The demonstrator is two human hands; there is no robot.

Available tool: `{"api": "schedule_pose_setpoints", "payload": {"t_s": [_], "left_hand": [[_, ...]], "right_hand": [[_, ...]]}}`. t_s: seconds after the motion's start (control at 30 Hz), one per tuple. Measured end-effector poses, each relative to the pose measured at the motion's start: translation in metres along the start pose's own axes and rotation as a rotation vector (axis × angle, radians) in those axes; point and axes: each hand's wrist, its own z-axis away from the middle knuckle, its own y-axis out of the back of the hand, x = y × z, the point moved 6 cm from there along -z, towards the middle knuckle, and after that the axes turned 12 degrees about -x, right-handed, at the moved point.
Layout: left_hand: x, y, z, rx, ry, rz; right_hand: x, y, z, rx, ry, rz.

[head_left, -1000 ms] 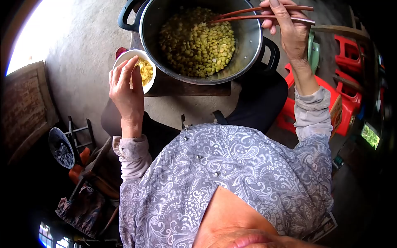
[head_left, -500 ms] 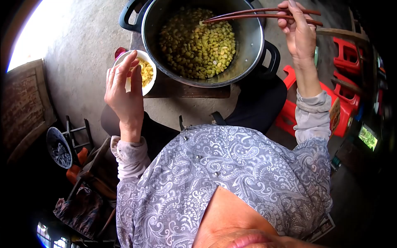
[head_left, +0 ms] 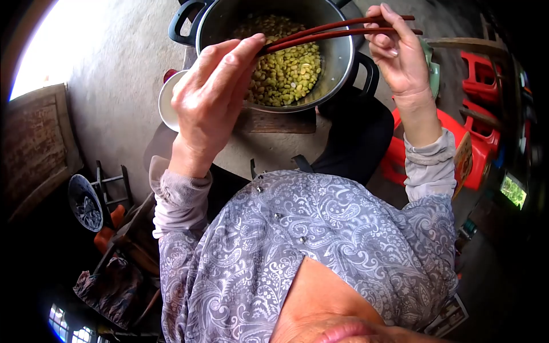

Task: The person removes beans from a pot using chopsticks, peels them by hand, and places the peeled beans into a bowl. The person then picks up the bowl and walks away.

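My right hand [head_left: 400,54] is closed around a pair of reddish-brown chopsticks [head_left: 337,30], which slant left over the big metal pot [head_left: 337,68]. Yellow-green beans [head_left: 289,74] cover the pot's bottom. At the chopstick tips, above the pot's left side, my left hand [head_left: 214,97] has its fingers pinched together. Whatever sits between those fingertips is hidden. Behind that hand, a white bowl [head_left: 168,106] is partly covered, and its contents hardly show.
The pot rests on a low wooden stool [head_left: 280,121] before my knees. Red plastic stools [head_left: 480,77] are at the right. On the left are a dark basin [head_left: 86,203] and a wooden board [head_left: 40,148].
My left hand has moved right and up from the bowl to the chopstick tips. The chopstick tips have shifted left and down, and my right hand has moved slightly left.
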Motion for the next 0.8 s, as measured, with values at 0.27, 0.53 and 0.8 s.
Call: {"api": "schedule_pose_setpoints", "payload": {"t_s": [0.27, 0.53, 0.8], "left_hand": [[-0.089, 0.002, 0.099, -0.234, 0.572, -0.139], [-0.089, -0.007, 0.101, -0.226, 0.549, -0.215], [-0.062, 0.013, 0.076, -0.012, 0.504, -0.076]], "right_hand": [[-0.022, -0.009, -0.015, 0.035, 0.349, 0.740], [-0.005, -0.019, -0.033, -0.036, 0.301, 0.867], [-0.023, 0.019, -0.027, 0.171, 0.347, 0.592]]}}
